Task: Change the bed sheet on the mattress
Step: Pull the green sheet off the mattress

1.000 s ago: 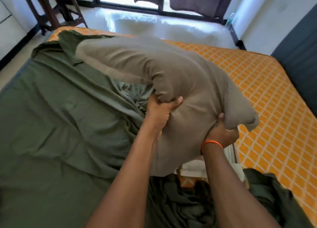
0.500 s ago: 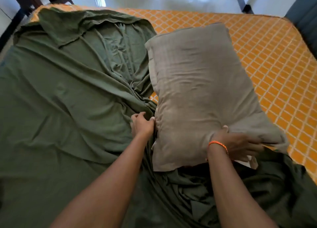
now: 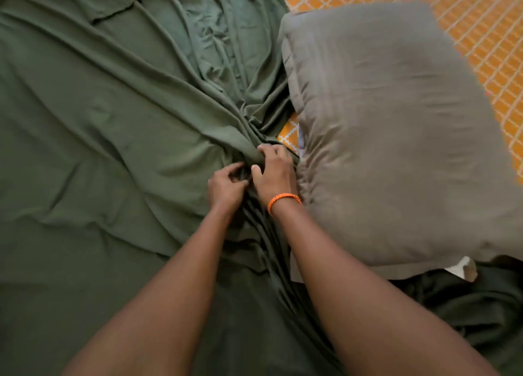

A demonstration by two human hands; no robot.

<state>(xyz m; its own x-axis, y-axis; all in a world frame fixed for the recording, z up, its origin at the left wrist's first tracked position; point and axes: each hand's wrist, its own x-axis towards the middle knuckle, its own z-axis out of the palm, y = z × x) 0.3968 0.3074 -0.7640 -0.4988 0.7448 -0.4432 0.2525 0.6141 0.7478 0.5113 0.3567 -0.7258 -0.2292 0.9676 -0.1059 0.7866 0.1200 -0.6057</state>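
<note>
Where the green bed sheet (image 3: 113, 126) bunches into a ridge at mid-scene, you have both hands on it: item one, sheet, olive green, heavily creased, covering the left and near parts of the mattress (image 3: 481, 44), with folds running in toward the gathered point and a darker heap of the same cloth at near right. Item two, your left hand (image 3: 226, 187), fingers curled, pinching a fold of the sheet just left of the ridge. Item three, your right hand (image 3: 274, 174), touching the left one, fingers bent over the top of the ridge and gripping the cloth; an orange braided wristband (image 3: 283, 200) sits on that wrist. Item four, mattress, orange with a pale lattice pattern, bare at far right and in a small gap just beyond your right hand. Item five, pillow (image 3: 396, 138), grey-brown case, lying flat on the right half, its left edge just beside your right hand, its near edge overlapping the dark heap; a white corner (image 3: 464, 268) shows under its near edge.
</note>
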